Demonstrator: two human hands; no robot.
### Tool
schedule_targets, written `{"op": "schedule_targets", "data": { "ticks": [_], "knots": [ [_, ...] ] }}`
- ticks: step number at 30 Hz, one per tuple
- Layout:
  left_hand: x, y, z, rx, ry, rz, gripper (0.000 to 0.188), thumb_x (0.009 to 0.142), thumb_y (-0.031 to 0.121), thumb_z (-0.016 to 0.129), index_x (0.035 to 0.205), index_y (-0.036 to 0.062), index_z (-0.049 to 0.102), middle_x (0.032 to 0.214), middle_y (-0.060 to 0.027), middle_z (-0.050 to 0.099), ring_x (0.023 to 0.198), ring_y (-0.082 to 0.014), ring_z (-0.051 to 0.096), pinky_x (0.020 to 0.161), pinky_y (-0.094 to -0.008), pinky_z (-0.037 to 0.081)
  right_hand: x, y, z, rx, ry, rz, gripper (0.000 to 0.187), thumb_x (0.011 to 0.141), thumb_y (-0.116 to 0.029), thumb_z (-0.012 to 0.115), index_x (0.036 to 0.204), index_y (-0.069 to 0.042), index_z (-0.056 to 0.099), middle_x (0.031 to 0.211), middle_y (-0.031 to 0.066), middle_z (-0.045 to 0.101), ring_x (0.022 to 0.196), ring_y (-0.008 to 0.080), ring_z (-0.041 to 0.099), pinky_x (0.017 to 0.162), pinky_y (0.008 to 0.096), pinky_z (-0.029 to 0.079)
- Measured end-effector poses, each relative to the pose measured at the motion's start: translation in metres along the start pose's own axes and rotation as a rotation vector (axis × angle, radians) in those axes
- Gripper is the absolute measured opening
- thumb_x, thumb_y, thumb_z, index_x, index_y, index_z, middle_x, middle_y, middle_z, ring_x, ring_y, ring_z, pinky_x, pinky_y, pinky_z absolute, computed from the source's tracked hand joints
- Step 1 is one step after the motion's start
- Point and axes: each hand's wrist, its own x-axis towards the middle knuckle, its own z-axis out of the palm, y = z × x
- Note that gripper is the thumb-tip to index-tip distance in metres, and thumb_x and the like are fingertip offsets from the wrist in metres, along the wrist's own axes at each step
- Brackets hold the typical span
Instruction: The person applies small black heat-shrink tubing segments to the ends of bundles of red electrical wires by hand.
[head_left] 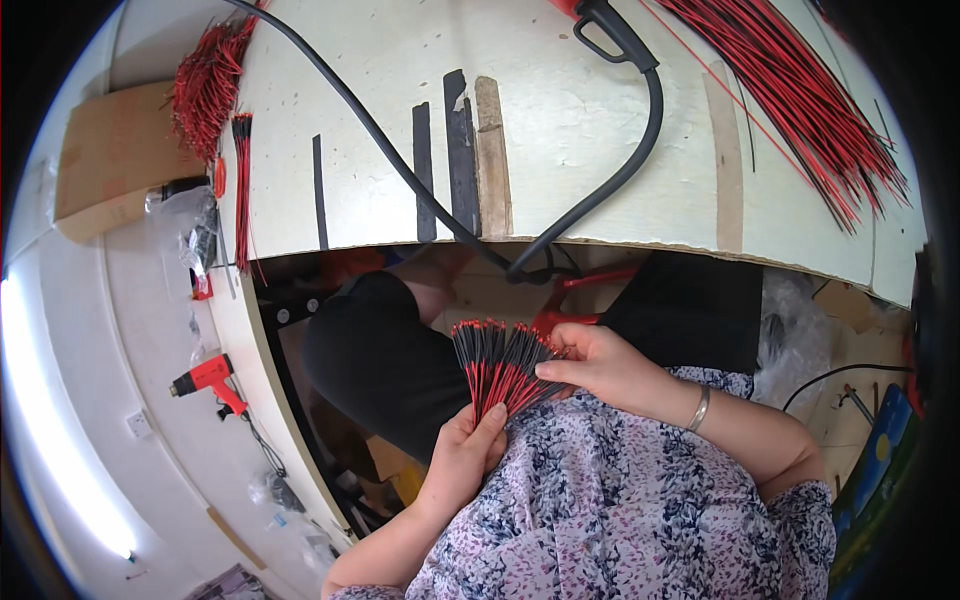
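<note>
Over my lap I hold a fanned bundle of red and black wires [497, 362] with small orange-red tips along its upper edge. My left hand [470, 442] is closed around the gathered lower part, thumb pressed across the wires. At the fan's right side, my right hand [600, 365] pinches some wire ends between thumb and fingers. How many it grips is hidden by the fingers. The wires spread upward and apart from the left hand's grip.
On the white table [380, 60] a black cable [375, 130] runs from a red-and-black heat gun [612, 30] over the front edge. Loose red and black wires [790, 100] lie at the far right. Another heat gun [210, 376] and a wire pile [208, 85] are at left.
</note>
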Motion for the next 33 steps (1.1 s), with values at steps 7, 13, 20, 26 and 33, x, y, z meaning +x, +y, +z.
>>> {"op": "schedule_targets", "data": {
  "ticks": [7, 13, 20, 26, 33],
  "knots": [
    [-0.001, 0.001, 0.0, 0.005, 0.003, -0.012, 0.019, 0.1, 0.025, 0.048, 0.096, 0.0076, 0.055, 0.056, 0.0087, 0.039, 0.044, -0.0006, 0.028, 0.041, -0.0191, 0.019, -0.002, 0.0, -0.002, -0.016, 0.001, -0.018, 0.013, 0.091, -0.014, 0.06, 0.089, -0.002, 0.054, 0.085, 0.0005, 0.059, 0.079, 0.0051, 0.057, 0.068, 0.022, 0.052],
    [-0.002, 0.001, -0.002, -0.007, -0.008, -0.009, 0.019, 0.1, 0.025, 0.048, 0.096, 0.0074, 0.056, 0.056, 0.0081, 0.039, 0.044, -0.0011, 0.028, 0.041, -0.0193, 0.02, -0.005, -0.007, -0.003, 0.028, 0.011, 0.034, 0.019, 0.094, -0.021, 0.056, 0.096, -0.002, 0.056, 0.089, 0.0023, 0.06, 0.08, 0.0079, 0.059, 0.071, 0.0245, 0.053],
    [-0.001, 0.002, -0.003, -0.048, 0.004, 0.003, 0.018, 0.099, 0.023, 0.048, 0.095, 0.0072, 0.055, 0.056, 0.0073, 0.038, 0.044, -0.0021, 0.027, 0.041, -0.02, 0.02, -0.008, -0.014, -0.007, -0.025, -0.078, 0.132, 0.031, 0.094, -0.023, 0.057, 0.112, 0.002, 0.056, 0.097, 0.0064, 0.064, 0.083, 0.0113, 0.062, 0.075, 0.0242, 0.051],
    [0.0, 0.005, -0.003, -0.111, 0.015, -0.026, 0.016, 0.099, 0.022, 0.049, 0.095, 0.007, 0.055, 0.056, 0.0071, 0.038, 0.045, -0.0024, 0.027, 0.042, -0.0199, 0.02, -0.005, -0.002, -0.007, -0.073, -0.197, 0.074, 0.028, 0.09, -0.016, 0.063, 0.112, 0.001, 0.057, 0.093, 0.0071, 0.067, 0.08, 0.0103, 0.062, 0.075, 0.0234, 0.051],
    [-0.001, 0.006, -0.003, -0.145, 0.018, -0.027, 0.015, 0.099, 0.021, 0.05, 0.094, 0.0074, 0.055, 0.057, 0.0071, 0.039, 0.046, -0.0024, 0.027, 0.042, -0.0202, 0.02, -0.003, 0.001, -0.009, -0.1, -0.208, 0.065, 0.028, 0.092, -0.014, 0.059, 0.115, 0.002, 0.056, 0.092, 0.0099, 0.068, 0.08, 0.0118, 0.063, 0.075, 0.0249, 0.051]
  ]
}}
